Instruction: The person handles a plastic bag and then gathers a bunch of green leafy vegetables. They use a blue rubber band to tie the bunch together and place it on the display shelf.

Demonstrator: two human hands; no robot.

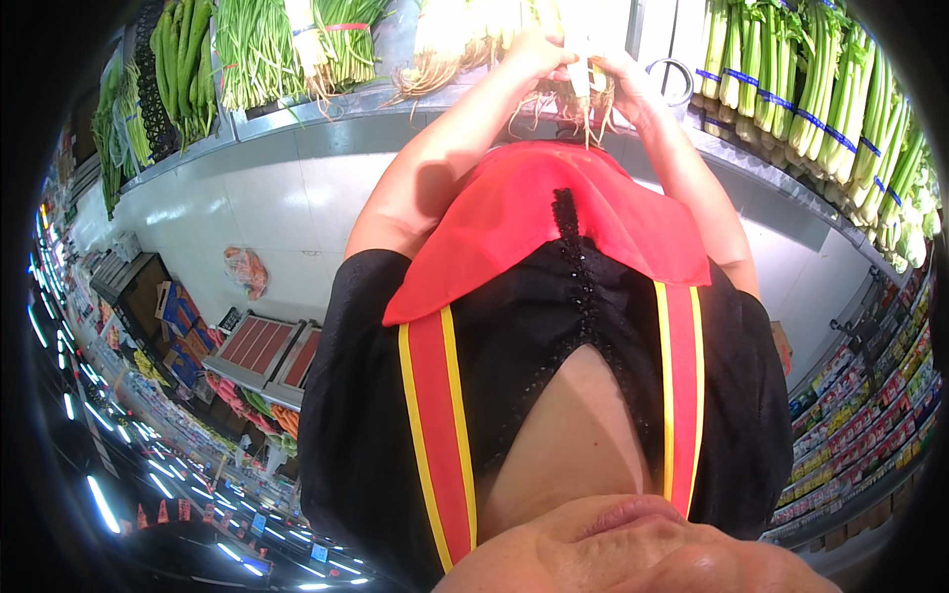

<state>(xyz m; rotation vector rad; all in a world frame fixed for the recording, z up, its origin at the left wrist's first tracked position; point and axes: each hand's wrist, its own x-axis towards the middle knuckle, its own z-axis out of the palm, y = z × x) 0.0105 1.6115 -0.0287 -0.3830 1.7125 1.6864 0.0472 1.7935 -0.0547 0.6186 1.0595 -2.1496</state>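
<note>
Between my hands is a bunch of rooted white-stalked vegetables, likely scallions (580, 85), with thin brown roots hanging toward me. My left hand (540, 58) grips the stalks from the left, thumb and fingers around the white part. From the right, the fingers of my right hand (624, 80) close on the same bunch. Strong glare washes out the upper ends of the stalks and part of the fingers. More rooted white stalks (452, 37) lie on the metal display counter (352, 104), just left of my left hand. A round ring (671, 81), perhaps a tape roll, sits right of my right hand.
Banded celery (801, 89) is stacked on the right. Tied green chives (256, 52) and long green peppers (180, 59) fill the left. My red apron (549, 193) touches the counter side. Behind me, a plastic bag (246, 273) lies on the floor near produce stands (256, 345).
</note>
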